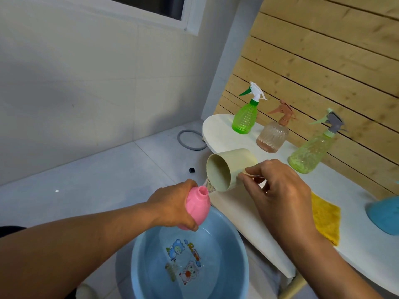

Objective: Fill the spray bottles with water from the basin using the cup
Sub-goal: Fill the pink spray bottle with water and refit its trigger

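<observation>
My left hand (172, 207) grips a pink spray bottle (197, 207) with no spray head, held above the blue basin (235, 255) of water. My right hand (278, 190) holds the handle of a beige cup (233, 169), tipped on its side with its lip at the bottle's open neck. A thin stream of water runs from the cup into the neck. On the white table (356, 240) stand three capped spray bottles: a green one (245, 117), a clear brown-topped one (273, 135) and a pale green one (311, 154).
A yellow cloth (326, 216) lies on the table right of my right hand, and a blue object (383, 214) sits at the right edge. A grey ring (191, 140) and a small black cube (191, 170) lie on the tiled floor. Wooden slats back the table.
</observation>
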Motion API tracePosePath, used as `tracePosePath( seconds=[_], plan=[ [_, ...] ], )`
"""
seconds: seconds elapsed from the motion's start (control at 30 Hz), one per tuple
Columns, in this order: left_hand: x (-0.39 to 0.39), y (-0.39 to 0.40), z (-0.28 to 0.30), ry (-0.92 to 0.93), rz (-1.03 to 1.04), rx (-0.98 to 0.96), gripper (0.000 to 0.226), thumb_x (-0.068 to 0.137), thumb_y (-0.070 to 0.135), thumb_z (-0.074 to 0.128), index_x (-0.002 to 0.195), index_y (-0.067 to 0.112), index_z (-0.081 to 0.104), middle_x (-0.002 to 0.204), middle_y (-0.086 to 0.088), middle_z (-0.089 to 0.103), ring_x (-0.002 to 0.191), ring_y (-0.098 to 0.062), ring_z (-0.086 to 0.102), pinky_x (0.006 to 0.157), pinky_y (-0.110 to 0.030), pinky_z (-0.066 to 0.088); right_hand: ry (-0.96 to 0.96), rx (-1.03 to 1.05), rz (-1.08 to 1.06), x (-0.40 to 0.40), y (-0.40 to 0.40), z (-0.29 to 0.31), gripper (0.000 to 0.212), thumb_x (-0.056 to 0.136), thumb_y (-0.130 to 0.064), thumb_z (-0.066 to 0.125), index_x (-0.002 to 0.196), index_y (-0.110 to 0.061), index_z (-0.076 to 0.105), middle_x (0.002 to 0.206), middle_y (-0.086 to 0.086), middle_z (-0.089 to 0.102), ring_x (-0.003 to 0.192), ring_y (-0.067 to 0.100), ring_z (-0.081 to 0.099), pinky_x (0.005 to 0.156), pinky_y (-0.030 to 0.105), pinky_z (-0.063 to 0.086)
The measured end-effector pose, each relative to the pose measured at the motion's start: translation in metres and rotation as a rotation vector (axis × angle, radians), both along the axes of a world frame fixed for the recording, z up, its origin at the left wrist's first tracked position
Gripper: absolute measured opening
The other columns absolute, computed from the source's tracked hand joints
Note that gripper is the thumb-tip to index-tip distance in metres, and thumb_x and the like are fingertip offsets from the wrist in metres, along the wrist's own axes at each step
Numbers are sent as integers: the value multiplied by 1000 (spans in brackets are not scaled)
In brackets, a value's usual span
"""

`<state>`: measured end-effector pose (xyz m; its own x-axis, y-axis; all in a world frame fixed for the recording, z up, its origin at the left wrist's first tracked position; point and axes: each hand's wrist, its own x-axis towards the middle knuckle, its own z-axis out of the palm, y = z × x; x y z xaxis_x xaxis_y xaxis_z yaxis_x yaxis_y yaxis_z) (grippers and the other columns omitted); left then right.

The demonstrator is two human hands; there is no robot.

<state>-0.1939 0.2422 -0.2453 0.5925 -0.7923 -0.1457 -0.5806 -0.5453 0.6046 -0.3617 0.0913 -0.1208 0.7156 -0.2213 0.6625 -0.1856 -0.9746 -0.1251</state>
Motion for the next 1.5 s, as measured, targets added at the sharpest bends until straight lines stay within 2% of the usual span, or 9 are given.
tracePosePath(
  seconds=[0.37, 0.6, 0.7, 0.8, 0.9, 1.0, 1.17, 1.37, 1.5],
  plan=[
    [1, -1, -2, 4, -18, -12, 105, 57, 55, 95, 143, 42, 35, 126, 13, 58, 108, -20, 60, 82, -34, 57, -16, -190, 103, -3, 2, -1, 16, 99, -23, 67, 87, -13, 69, 85, 2, 65, 77, 27, 59, 64, 40, 48],
    [2, -2, -3, 34, -21, -37, 101, 55, 55, 95, 138, 45, 37, 122, 14, 58, 107, -20, 60, 83, -37, 59, -5, -353, 154, -7, 8, 0, 6, 88, -8, 77, 87, -11, 72, 86, 5, 66, 72, 28, 55, 57, 38, 44],
    [3, -3, -4, 58, -14, -53, 100, 54, 54, 95, 136, 46, 38, 121, 14, 58, 106, -20, 61, 84, -39, 59, -20, -362, 170, -7, 9, -1, 6, 90, -10, 75, 85, -12, 72, 83, 4, 66, 69, 28, 56, 54, 38, 44],
    [4, -3, -5, 102, -4, -88, 99, 53, 50, 96, 134, 45, 39, 119, 16, 58, 106, -18, 61, 85, -39, 60, -45, -238, 54, -7, 10, -4, 14, 97, -26, 69, 86, -18, 71, 79, -2, 66, 68, 23, 59, 50, 36, 46],
    [5, -3, -6, 161, 4, -138, 97, 55, 41, 97, 132, 43, 38, 119, 18, 55, 109, -16, 59, 83, -35, 60, -4, 12, -95, -6, 9, -9, 15, 91, -38, 71, 86, -25, 66, 78, -9, 66, 66, 18, 60, 52, 35, 48],
    [6, -3, -6, 213, 13, -179, 96, 57, 35, 98, 131, 41, 38, 121, 17, 54, 112, -15, 57, 83, -34, 61, 74, 241, -201, -1, 1, -17, 20, 90, -42, 71, 84, -28, 59, 78, -15, 67, 70, 16, 59, 61, 34, 46],
    [5, 2, -6, 280, 33, -199, 94, 59, 28, 98, 131, 39, 38, 122, 15, 53, 113, -16, 57, 83, -33, 62, 206, 443, -297, 8, -11, -35, 26, 91, -48, 65, 83, -26, 55, 70, -17, 65, 72, 14, 60, 63, 32, 42],
    [7, 12, -7, 320, 89, -223, 94, 60, 20, 98, 132, 37, 41, 122, 14, 52, 112, -15, 56, 78, -30, 60, 335, 682, -342, 22, -30, -80, 26, 89, -45, 68, 79, -24, 57, 77, -10, 67, 79, 17, 61, 70, 36, 49],
    [10, 15, -9, 334, 131, -237, 95, 61, 19, 97, 135, 37, 40, 121, 17, 51, 109, -12, 55, 67, -19, 51, 502, 848, -325, 36, -45, -121, 18, 88, -35, 69, 78, -20, 65, 71, -10, 70, 63, 12, 62, 58, 27, 48]
  ],
)
